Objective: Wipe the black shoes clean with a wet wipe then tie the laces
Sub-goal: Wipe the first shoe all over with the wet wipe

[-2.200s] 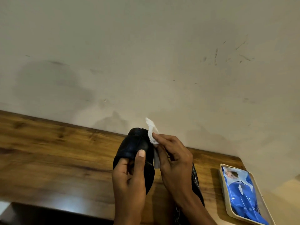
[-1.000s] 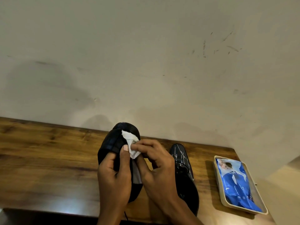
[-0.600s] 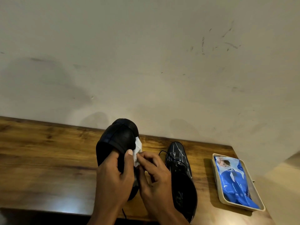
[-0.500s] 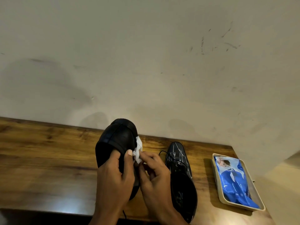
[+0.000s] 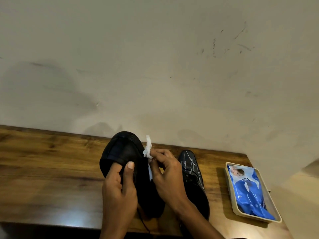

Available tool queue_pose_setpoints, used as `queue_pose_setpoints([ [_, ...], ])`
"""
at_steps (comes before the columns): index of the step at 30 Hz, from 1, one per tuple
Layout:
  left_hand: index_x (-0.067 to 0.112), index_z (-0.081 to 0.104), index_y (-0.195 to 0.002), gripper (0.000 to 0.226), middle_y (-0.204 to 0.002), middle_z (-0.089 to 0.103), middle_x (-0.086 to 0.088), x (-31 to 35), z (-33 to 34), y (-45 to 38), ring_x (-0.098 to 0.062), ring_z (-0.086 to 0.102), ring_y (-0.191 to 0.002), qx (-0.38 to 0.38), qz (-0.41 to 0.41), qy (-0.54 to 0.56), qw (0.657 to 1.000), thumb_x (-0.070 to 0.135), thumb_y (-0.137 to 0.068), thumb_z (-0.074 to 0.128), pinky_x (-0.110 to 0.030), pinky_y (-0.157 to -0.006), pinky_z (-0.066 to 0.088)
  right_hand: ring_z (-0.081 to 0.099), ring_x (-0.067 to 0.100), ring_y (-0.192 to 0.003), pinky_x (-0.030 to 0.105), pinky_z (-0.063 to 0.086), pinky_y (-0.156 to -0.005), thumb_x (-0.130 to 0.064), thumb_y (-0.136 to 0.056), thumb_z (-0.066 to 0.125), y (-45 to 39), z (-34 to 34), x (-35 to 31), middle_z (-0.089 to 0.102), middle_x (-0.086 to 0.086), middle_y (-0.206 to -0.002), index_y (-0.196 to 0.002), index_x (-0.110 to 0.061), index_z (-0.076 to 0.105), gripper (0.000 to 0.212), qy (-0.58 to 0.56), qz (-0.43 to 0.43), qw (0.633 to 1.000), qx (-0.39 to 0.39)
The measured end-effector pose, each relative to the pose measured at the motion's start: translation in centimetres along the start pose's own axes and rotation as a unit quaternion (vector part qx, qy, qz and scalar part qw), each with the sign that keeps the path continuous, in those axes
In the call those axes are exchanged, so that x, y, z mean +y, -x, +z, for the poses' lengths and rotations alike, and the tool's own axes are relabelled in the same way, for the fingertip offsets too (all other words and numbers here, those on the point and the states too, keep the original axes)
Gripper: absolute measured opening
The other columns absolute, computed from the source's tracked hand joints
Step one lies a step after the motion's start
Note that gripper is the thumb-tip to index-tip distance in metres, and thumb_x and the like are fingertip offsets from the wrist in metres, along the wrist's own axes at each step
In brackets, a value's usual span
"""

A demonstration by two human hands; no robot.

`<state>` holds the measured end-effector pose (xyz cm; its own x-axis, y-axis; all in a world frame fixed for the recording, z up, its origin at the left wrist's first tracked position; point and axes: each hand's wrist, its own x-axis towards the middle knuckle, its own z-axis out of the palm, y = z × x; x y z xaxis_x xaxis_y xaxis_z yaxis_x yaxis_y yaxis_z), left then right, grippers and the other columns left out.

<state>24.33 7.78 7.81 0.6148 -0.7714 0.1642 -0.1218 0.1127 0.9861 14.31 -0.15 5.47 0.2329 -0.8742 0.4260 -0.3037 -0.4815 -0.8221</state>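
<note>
Still in the wiping stage, by the look of it: held shoe (image 5: 128,163) raised sole-up at lower centre of the frame, above the wooden table (image 5: 43,169); second shoe (image 5: 193,180) lying just right of it on the table, a loose lace visible, so probably untied. Tying likely still to come for both. Further right, near the lower right corner, blue wipe pack (image 5: 248,188) in a beige tray (image 5: 231,200). Left hand (image 5: 119,192) curled round the held shoe, thumb across its sole. Right hand (image 5: 165,173) pinching the white wet wipe (image 5: 148,149) against the shoe's right edge, fingers bent.
</note>
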Motion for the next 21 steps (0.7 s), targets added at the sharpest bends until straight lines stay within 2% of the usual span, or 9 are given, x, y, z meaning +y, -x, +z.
queue_pose_setpoints([
  [2,0.026,0.065,-0.097,0.016,-0.052,0.056,0.001,0.2,-0.3,-0.1,-0.004,0.048,-0.041,-0.021,0.003,0.001,1.0,0.033,-0.095,0.051,-0.016,-0.04,0.038,0.063,0.006,-0.102,0.032,0.057,-0.084,-0.007,-0.096,0.063,-0.2,-0.2,0.2,0.064,-0.018,-0.106,-0.118,-0.028,0.073,0.032,0.005,0.001,1.0,0.001],
  [4,0.03,0.065,-0.098,0.018,-0.053,0.059,0.002,0.5,-0.5,-0.2,-0.004,0.049,-0.041,-0.033,0.007,0.01,0.999,0.036,-0.093,0.049,-0.016,-0.04,0.04,0.062,0.004,-0.103,0.027,0.057,-0.084,-0.006,-0.097,0.062,-0.9,-0.2,-0.3,0.065,-0.014,-0.107,-0.117,-0.024,0.074,0.03,0.0,-0.015,1.0,0.014],
  [6,0.027,0.065,-0.094,0.016,-0.053,0.058,0.004,0.6,-0.6,-0.3,-0.004,0.048,-0.041,-0.034,0.01,0.025,0.999,0.031,-0.096,0.05,-0.016,-0.041,0.039,0.062,0.004,-0.103,0.021,0.054,-0.085,-0.005,-0.096,0.062,-1.8,-0.1,-1.0,0.065,-0.008,-0.108,-0.12,-0.018,0.073,0.029,-0.006,-0.046,0.998,0.037],
  [10,0.021,0.064,-0.09,0.018,-0.044,0.05,0.004,0.6,-0.5,-0.2,-0.001,0.039,-0.035,-0.049,-0.003,0.052,0.997,0.02,-0.1,0.049,-0.013,-0.036,0.033,0.062,0.007,-0.105,0.019,0.052,-0.087,0.001,-0.094,0.06,-2.9,0.1,-2.2,0.064,0.001,-0.111,-0.122,-0.011,0.072,0.033,0.034,-0.128,0.99,0.054],
  [13,0.019,0.067,-0.099,0.018,-0.056,0.063,0.008,0.5,-0.4,-0.4,0.001,0.053,-0.046,-0.062,-0.008,0.074,0.995,0.022,-0.099,0.049,-0.011,-0.046,0.041,0.061,0.015,-0.11,0.024,0.053,-0.089,0.005,-0.093,0.06,-3.0,-0.3,-2.0,0.062,0.005,-0.116,-0.125,-0.009,0.07,0.036,0.092,-0.187,0.978,0.023],
  [15,0.027,0.069,-0.103,0.022,-0.078,0.074,0.003,0.2,-0.5,-0.6,-0.009,0.069,-0.07,-0.061,-0.02,0.083,0.994,0.031,-0.096,0.05,-0.026,-0.063,0.056,0.06,0.017,-0.112,0.027,0.053,-0.09,0.005,-0.093,0.06,-2.4,-0.8,-1.4,0.061,0.006,-0.118,-0.127,-0.009,0.068,0.037,0.119,-0.206,0.971,0.0],
  [17,0.032,0.072,-0.097,0.021,-0.087,0.075,-0.008,-0.2,-0.7,-0.8,-0.03,0.071,-0.085,-0.048,-0.029,0.102,0.993,0.037,-0.092,0.051,-0.049,-0.076,0.059,0.059,0.016,-0.113,0.029,0.054,-0.09,0.002,-0.093,0.059,-1.2,-1.3,-0.6,0.062,0.006,-0.119,-0.127,-0.009,0.067,0.036,0.134,-0.207,0.969,-0.019],
  [18,0.033,0.072,-0.094,0.021,-0.087,0.074,-0.01,-0.2,-0.8,-0.9,-0.035,0.07,-0.087,-0.037,-0.035,0.111,0.993,0.038,-0.091,0.052,-0.054,-0.078,0.057,0.059,0.015,-0.113,0.031,0.054,-0.09,0.0,-0.093,0.06,-0.4,-1.5,-0.2,0.062,0.005,-0.12,-0.126,-0.009,0.068,0.035,0.137,-0.203,0.969,-0.029],
  [21,0.03,0.073,-0.097,0.021,-0.091,0.076,-0.005,-0.2,-1.0,-1.1,-0.025,0.073,-0.09,-0.018,-0.047,0.132,0.99,0.036,-0.091,0.053,-0.052,-0.083,0.058,0.059,0.016,-0.115,0.034,0.054,-0.092,-0.003,-0.093,0.062,1.4,-2.5,0.9,0.062,0.001,-0.122,-0.124,-0.011,0.069,0.033,0.151,-0.183,0.969,-0.062],
])
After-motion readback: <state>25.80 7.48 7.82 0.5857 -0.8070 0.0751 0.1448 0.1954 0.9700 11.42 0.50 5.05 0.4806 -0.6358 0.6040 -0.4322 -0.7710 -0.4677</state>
